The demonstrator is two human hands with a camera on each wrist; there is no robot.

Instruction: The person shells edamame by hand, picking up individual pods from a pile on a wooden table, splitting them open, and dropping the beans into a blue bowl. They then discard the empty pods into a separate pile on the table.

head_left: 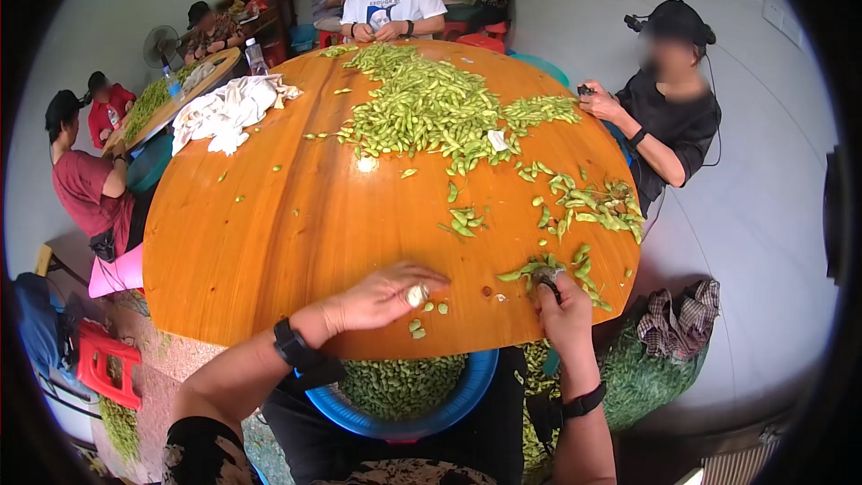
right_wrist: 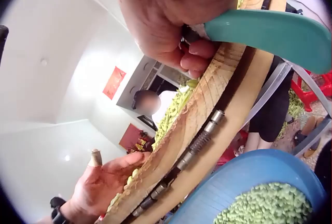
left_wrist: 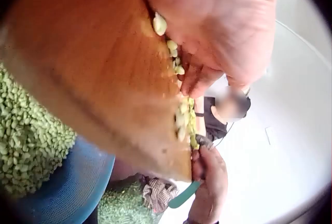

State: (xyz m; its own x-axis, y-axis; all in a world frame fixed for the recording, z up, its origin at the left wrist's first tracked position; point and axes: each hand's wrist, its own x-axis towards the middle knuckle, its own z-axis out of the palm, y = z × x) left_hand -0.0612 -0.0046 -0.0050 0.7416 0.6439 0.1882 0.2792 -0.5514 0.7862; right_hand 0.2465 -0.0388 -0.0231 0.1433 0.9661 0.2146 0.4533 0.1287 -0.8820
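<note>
My left hand [head_left: 382,295] lies low over the tabletop with its fingers stretched out and a pale wrap [head_left: 417,295] round the thumb. Several shelled green beans [head_left: 417,330] lie beside and below it. In my right hand [head_left: 567,313] is a tool with a flat teal handle [right_wrist: 270,35], gripped close to the table edge; its working end is mostly hidden by the fingers. Unshelled green pods [head_left: 516,273] lie right at those fingertips. Below the edge, a blue basin [head_left: 485,395] holds many shelled beans [left_wrist: 31,136].
A big pile of pods [head_left: 422,108] covers the far middle of the round wooden table [head_left: 269,242], with looser pods [head_left: 593,202] at the right. White cloth [head_left: 232,112] lies at the left. Other people sit around. A full green mesh sack [head_left: 646,386] stands at lower right.
</note>
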